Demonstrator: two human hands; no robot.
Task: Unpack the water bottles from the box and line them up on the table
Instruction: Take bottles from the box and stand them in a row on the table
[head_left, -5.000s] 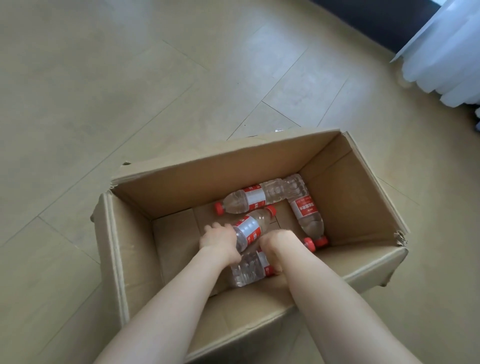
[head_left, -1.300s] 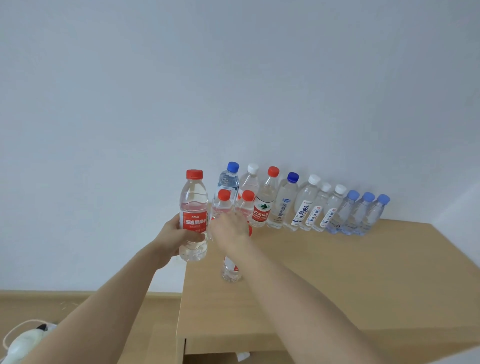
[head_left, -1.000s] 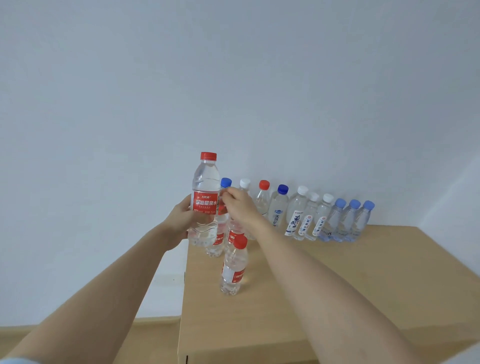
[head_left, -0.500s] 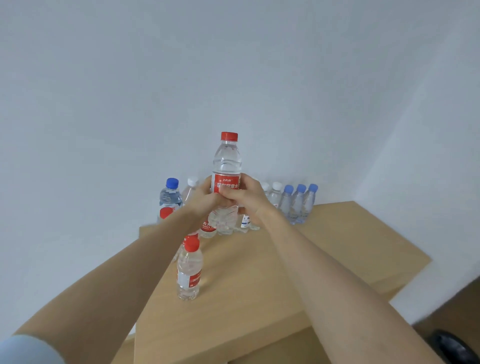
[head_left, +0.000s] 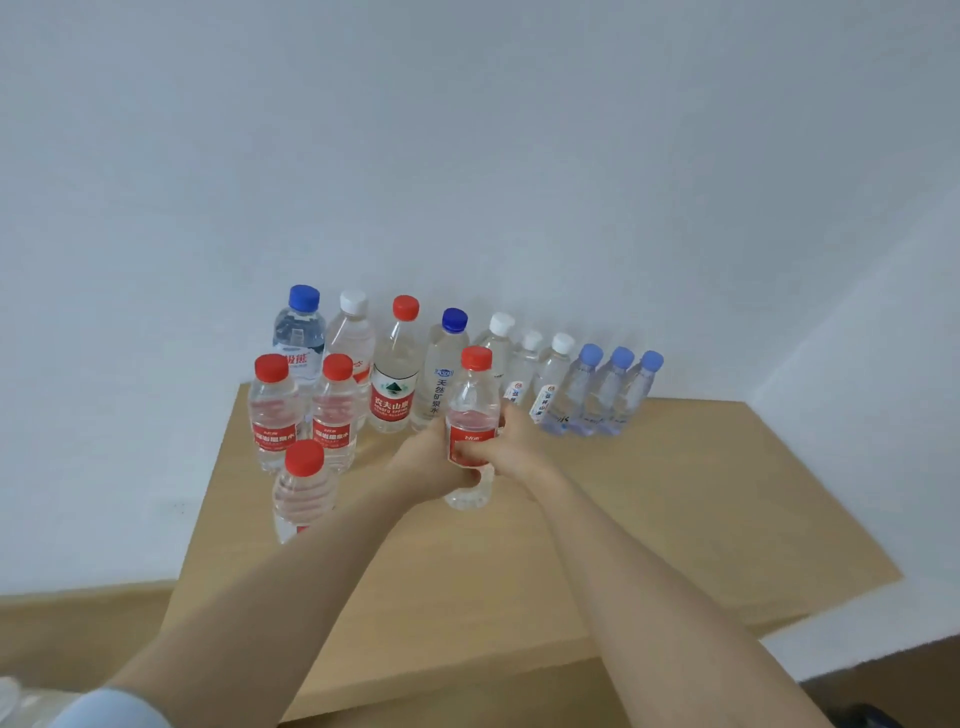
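Observation:
Both hands hold one red-capped water bottle (head_left: 471, 410) upright, its base at or just above the wooden table (head_left: 649, 509). My left hand (head_left: 431, 465) grips it from the left and my right hand (head_left: 511, 447) from the right, fingers curled over the red label. Two matching red-capped bottles (head_left: 272, 410) (head_left: 336, 408) stand to the left, and a third (head_left: 301, 488) stands nearer the front left edge. Behind them a row of several bottles (head_left: 519, 364) with blue, white and red caps lines the wall. The box is out of view.
The table stands in a corner of white walls (head_left: 467, 156). Bare tabletop stretches to the right and front of the held bottle. Wooden floor (head_left: 78, 623) shows at the lower left, beyond the table's left edge.
Five seconds ago both hands reached into the box on the floor. Since half a second ago, the held bottle has come down from chest height to the tabletop, right of the red-capped group.

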